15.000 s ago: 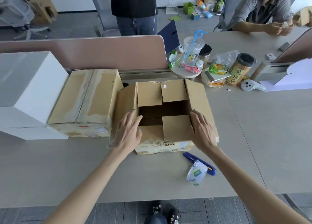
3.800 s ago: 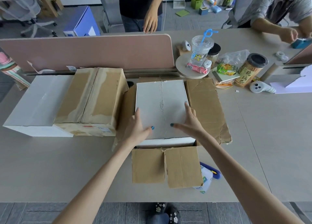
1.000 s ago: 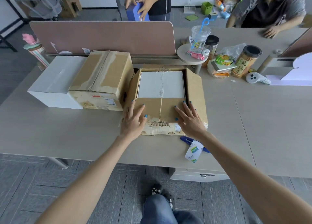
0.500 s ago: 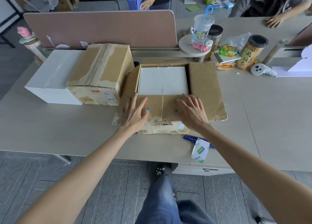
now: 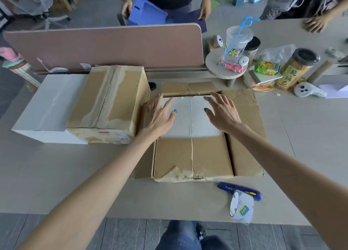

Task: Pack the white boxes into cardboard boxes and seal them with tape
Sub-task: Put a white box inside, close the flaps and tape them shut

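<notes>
Hovering over or resting on the white box (image 5: 190,121), unclear which: both grips, left hand (image 5: 160,114) and right hand (image 5: 222,112), fingers spread wide, holding nothing. Sitting mid-frame inside the carton (image 5: 192,155), near side already covered. Lying just above both hands in the frame: the far flap (image 5: 188,87), long axis running left to right, about equally near to either hand. Probably calling for a two-handed pull toward the lower frame.

Pink divider (image 5: 113,46) along far edge of desk (image 5: 310,136). Right of it, round stand (image 5: 216,66) bearing clear cup (image 5: 235,44) with blue straw (image 5: 244,23), pink packet (image 5: 230,66). Further right: green snack packet (image 5: 266,68), 1 yellow-labelled jar (image 5: 295,69), white handheld device (image 5: 307,90). Blue utility knife (image 5: 231,188) near front edge.
</notes>
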Tool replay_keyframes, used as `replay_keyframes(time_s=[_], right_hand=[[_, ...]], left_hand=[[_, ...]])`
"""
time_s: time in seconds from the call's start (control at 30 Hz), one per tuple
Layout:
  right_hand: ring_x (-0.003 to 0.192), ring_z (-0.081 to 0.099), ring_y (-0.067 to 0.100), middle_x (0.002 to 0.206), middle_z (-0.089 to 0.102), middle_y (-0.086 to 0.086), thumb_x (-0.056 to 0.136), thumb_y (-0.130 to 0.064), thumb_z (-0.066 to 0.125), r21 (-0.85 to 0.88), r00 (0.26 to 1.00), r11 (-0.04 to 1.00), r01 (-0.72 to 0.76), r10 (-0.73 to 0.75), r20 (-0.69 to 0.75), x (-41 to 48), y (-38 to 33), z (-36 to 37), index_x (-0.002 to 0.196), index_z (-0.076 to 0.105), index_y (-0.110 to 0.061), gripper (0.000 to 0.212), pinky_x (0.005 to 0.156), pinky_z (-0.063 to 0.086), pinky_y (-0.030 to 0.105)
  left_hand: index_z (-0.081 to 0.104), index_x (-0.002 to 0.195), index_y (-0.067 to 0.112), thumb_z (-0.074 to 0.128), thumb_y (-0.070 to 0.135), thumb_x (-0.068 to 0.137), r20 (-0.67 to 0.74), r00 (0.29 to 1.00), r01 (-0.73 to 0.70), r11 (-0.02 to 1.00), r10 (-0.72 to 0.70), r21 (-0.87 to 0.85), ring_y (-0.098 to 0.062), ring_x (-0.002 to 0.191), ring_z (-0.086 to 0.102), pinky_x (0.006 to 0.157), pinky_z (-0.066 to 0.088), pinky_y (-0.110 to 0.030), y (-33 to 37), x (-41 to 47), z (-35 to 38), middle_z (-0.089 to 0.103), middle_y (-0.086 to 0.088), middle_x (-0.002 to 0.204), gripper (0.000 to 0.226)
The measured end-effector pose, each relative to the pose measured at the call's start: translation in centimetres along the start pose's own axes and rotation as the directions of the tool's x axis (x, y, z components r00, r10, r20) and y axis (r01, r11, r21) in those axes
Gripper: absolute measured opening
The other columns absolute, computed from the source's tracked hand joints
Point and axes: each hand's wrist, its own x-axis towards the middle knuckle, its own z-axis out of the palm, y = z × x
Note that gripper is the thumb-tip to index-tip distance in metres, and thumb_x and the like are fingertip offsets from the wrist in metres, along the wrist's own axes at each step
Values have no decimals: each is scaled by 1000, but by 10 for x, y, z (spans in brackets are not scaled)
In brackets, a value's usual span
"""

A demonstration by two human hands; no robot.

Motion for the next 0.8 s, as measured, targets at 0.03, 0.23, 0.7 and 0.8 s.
replay_keyframes(time_s=[0.03, 0.23, 0.7, 0.8], right_hand=[[140, 30, 27, 153, 37, 7, 100, -34, 48, -4, 1000, 1000, -8, 8, 3, 10, 1, 0, 146, 42, -22, 48, 116, 20, 39], [138, 33, 30, 151, 38, 11, 99, -36, 47, -12, 986, 986, -167, 167, 25, 55, 14, 4, 147, 36, -13, 54, 114, 20, 38], [105, 53, 19, 118, 58, 4, 98, -32, 56, 780, 791, 366, -507, 557, 253, 90, 41, 7, 134, 48, -15, 40, 89, 42, 32], [103, 52, 17, 117, 57, 4, 98, -28, 57, 801, 802, 332, -498, 527, 281, 90, 44, 4, 133, 49, -13, 39, 75, 41, 25]], left_hand=[[28, 155, 27, 40, 36, 103, 13, 1000, -2, 1000, 2, 13, -28, 151, 5, 121, 8, -44, -2, 10, -1, 5, -9, 165, 54], [15, 157, 31, 36, 43, 103, 79, 996, 34, 999, -37, 32, -30, 150, 8, 121, 8, -44, -13, 62, -6, 8, -11, 165, 60], [47, 140, 17, 33, 52, 103, 128, 915, 255, 304, -382, -918, -17, 109, 63, 91, 43, -23, -36, 98, -14, 64, -5, 127, 53], [64, 116, 26, 21, 46, 107, 120, 944, 212, 285, -309, -935, -9, 104, 65, 93, 44, -19, -36, 87, -21, 73, 4, 106, 49]])
